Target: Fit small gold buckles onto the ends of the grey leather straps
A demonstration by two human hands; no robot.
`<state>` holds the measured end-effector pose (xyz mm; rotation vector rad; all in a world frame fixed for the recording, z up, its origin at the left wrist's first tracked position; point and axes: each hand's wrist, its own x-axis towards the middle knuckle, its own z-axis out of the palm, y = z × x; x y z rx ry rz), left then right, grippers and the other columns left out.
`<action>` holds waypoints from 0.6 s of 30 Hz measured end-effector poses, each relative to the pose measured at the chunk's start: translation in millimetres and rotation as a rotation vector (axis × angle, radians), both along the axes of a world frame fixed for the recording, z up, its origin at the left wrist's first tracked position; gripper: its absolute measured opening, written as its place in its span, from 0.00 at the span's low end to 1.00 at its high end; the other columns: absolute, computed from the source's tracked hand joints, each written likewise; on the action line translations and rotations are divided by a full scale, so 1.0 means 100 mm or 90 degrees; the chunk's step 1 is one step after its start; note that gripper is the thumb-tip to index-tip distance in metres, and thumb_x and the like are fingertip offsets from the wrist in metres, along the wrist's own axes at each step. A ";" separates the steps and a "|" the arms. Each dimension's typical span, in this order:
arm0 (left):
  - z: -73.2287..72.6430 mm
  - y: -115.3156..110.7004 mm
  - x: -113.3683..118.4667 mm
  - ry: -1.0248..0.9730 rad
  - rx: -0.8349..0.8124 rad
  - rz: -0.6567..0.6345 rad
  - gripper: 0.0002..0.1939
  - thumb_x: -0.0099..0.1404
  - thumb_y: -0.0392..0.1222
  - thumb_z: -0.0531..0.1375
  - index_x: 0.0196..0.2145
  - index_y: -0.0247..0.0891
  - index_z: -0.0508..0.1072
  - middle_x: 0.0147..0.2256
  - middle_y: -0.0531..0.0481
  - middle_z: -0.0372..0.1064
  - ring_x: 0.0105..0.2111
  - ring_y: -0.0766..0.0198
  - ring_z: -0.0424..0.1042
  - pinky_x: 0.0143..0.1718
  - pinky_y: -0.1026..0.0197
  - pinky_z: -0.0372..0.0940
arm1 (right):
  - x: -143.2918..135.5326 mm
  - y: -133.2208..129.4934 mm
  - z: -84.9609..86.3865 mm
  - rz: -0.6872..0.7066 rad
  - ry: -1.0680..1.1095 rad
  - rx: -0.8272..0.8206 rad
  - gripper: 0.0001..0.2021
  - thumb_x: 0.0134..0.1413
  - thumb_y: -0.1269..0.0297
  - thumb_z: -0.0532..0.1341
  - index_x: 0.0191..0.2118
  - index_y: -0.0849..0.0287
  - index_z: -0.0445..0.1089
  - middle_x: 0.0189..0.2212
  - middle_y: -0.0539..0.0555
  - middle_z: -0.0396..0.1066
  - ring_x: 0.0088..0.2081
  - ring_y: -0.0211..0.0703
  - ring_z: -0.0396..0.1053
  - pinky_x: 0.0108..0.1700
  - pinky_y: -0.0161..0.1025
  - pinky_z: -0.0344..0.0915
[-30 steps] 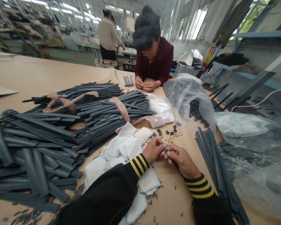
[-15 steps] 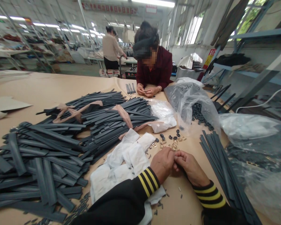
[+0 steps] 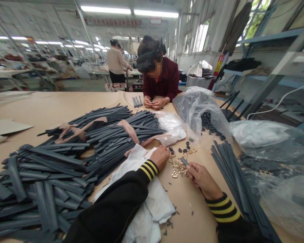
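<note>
My right hand [image 3: 204, 177] pinches a short dark grey strap piece [image 3: 184, 161] between thumb and fingers. The strap's end points up and left over a loose pile of gold-coloured buckles [image 3: 176, 165]. My left hand [image 3: 160, 157] reaches down to the table at the left edge of that pile, fingers curled together. Its fingertips are beside a small black loop [image 3: 170, 150], and whatever they close on is hidden. More black loops [image 3: 187, 145] lie just past the buckles. Under my left forearm is a crumpled white cloth-like sheet [image 3: 157, 194].
Bundles of dark straps [image 3: 121, 131] tied with pinkish strips and a heap of wider straps [image 3: 40, 189] cover the left. Long straps [image 3: 233, 172] and clear plastic bags [image 3: 271, 138] lie right. Across the table, a person in dark red [image 3: 160, 77] handles small parts.
My hands were together over the buckles and are now apart. The left has moved left to the pile's edge. The strap piece now shows in my right hand. The view has tilted up slightly.
</note>
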<state>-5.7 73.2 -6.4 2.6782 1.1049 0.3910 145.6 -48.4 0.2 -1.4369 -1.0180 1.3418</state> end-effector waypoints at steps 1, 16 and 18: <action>-0.01 0.01 0.00 -0.004 0.007 0.007 0.10 0.57 0.28 0.46 0.28 0.34 0.65 0.33 0.39 0.63 0.38 0.55 0.61 0.37 0.56 0.58 | -0.01 0.00 -0.01 0.003 -0.003 0.011 0.11 0.48 0.56 0.53 0.26 0.58 0.59 0.15 0.41 0.55 0.13 0.27 0.46 0.14 0.28 0.43; -0.09 -0.67 0.28 -0.576 -0.686 0.067 0.06 0.50 0.33 0.51 0.29 0.34 0.64 0.22 0.53 0.65 0.22 0.68 0.66 0.27 0.63 0.63 | 0.04 0.11 -0.20 -0.037 -0.254 0.088 0.16 0.42 0.49 0.56 0.25 0.60 0.65 0.18 0.50 0.66 0.23 0.42 0.64 0.24 0.35 0.59; -0.13 -0.68 0.25 -0.582 -0.668 0.053 0.10 0.50 0.33 0.50 0.30 0.33 0.69 0.24 0.52 0.67 0.24 0.68 0.67 0.30 0.62 0.63 | 0.04 0.13 -0.24 -0.035 -0.247 0.080 0.17 0.41 0.49 0.56 0.27 0.61 0.66 0.20 0.51 0.68 0.25 0.42 0.66 0.26 0.34 0.61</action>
